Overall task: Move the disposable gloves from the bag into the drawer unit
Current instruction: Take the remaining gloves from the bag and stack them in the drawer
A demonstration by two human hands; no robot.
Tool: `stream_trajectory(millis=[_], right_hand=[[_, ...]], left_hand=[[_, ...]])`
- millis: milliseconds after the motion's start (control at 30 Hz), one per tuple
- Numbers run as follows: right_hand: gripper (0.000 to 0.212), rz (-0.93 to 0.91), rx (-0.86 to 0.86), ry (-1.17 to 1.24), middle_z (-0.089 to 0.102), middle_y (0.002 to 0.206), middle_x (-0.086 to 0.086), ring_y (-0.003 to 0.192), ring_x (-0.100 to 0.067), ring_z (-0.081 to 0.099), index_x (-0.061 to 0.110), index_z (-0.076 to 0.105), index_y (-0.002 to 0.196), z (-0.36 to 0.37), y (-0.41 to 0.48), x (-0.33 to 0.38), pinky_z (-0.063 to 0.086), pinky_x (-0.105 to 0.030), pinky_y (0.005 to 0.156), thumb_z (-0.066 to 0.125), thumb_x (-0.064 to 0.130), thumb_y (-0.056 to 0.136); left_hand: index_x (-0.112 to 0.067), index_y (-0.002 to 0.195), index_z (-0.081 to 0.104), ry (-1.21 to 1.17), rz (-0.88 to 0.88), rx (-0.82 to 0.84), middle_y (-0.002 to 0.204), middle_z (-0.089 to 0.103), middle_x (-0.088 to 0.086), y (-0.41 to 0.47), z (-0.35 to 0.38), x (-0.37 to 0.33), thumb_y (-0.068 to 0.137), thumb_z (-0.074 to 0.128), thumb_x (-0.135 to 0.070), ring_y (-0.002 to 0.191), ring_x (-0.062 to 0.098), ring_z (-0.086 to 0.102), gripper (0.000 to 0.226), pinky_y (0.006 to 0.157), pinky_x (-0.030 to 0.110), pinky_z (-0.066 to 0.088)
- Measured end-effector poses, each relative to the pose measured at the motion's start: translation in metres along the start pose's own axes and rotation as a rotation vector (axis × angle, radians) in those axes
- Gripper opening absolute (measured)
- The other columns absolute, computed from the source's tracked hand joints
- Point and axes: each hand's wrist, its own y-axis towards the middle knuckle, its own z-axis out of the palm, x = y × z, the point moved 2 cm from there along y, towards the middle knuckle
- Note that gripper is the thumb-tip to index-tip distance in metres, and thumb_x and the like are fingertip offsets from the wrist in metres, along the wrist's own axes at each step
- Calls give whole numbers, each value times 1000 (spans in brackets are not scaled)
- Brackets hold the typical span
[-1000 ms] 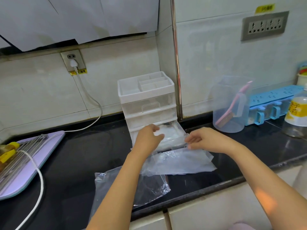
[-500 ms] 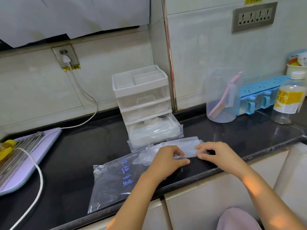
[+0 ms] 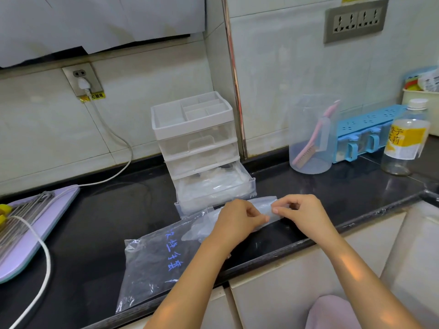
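Head view: the left hand (image 3: 237, 222) and right hand (image 3: 301, 214) meet just in front of the drawer unit (image 3: 194, 129). Each pinches a thin wad of clear disposable gloves (image 3: 264, 202) between thumb and fingertips. The wad's far end overlaps the mouth of the bag (image 3: 154, 257), which lies flat on the counter (image 3: 107, 210), in front of the unit and to its left. The unit's bottom drawer (image 3: 253, 186) stands pulled out, with clear plastic inside. This looks like gathering another batch. Next, the wad needs lifting clear of the bag and laying flat in that drawer.

The left hand (image 3: 237, 222) and right hand (image 3: 303, 214) have drawn back from the drawer (image 3: 253, 186) and now pinch a glove (image 3: 264, 202).
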Motion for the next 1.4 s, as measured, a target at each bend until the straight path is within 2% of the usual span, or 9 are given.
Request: stream_trajectory(millis=[267, 433, 567, 800, 967, 1100, 1200, 1300, 1400], right_hand=[[29, -31, -27, 96, 73, 85, 14, 85, 2, 66, 28, 73, 90, 3, 6, 0, 49, -7, 74, 67, 0, 84], [38, -38, -37, 93, 71, 94, 16, 91, 9, 64, 29, 70, 99, 3, 7, -2, 45, -2, 77, 58, -5, 88], [44, -50, -5, 82, 69, 101, 17, 95, 10, 62, 32, 67, 104, 5, 6, -1, 44, -2, 77, 55, -7, 88], [47, -74, 22, 102, 66, 110, 17, 103, 11, 59, 24, 64, 118, 5, 5, -3, 45, -4, 81, 50, -10, 88], [54, -92, 10, 93, 65, 115, 16, 108, 8, 59, 28, 61, 118, 5, 8, -7, 45, -7, 90, 50, -13, 86], [51, -87, 5, 118, 63, 117, 18, 110, 7, 58, 30, 59, 119, 7, 9, -9, 46, -14, 92, 53, -10, 87], [52, -71, 1, 128, 62, 115, 21, 110, 9, 57, 31, 59, 118, 7, 9, -10, 46, -10, 89, 53, -10, 86], [50, -69, -2, 114, 62, 113, 20, 106, 11, 57, 27, 60, 120, 7, 9, -9, 46, -5, 82, 52, -9, 87], [49, -64, -5, 95, 62, 112, 21, 103, 10, 59, 29, 60, 120, 7, 8, -9, 47, -5, 79, 51, -7, 88]], left_hand=[[-11, 78, 74, -208, -87, -87, 67, 65, -6, 9, -6, 5, 83, 70, -17, 58, 1, 56, 9, 47, 11, 45], [-18, 79, 72, -244, -60, -58, 76, 69, -7, 11, -6, 8, 80, 75, -26, 71, 4, 62, 8, 62, 16, 50], [-19, 106, 69, -142, -7, -39, 100, 68, -9, 10, 4, 4, 75, 78, -40, 93, 4, 61, 38, 83, 18, 48], [-19, 81, 69, -93, 4, -156, 77, 65, -11, 14, 3, -2, 84, 67, -25, 73, 3, 59, 7, 67, 17, 45], [-22, 112, 62, 13, 51, -53, 107, 63, -11, 11, 11, -3, 74, 77, -44, 99, 6, 57, 46, 87, 23, 47], [-16, 80, 69, 6, 67, -134, 78, 70, -6, 11, 14, -3, 82, 66, -23, 76, 9, 63, 8, 79, 32, 53], [-18, 67, 67, -131, 3, -122, 63, 65, -8, 14, 10, 2, 84, 67, -21, 58, 3, 58, 18, 60, 21, 49], [-19, 67, 68, -279, -88, -138, 67, 64, -10, 19, -1, 8, 85, 70, -22, 58, 0, 54, 18, 52, 10, 41], [-12, 71, 72, -397, -137, -166, 79, 71, 0, 24, -14, 14, 84, 71, -20, 70, 7, 61, 16, 67, 14, 47]])
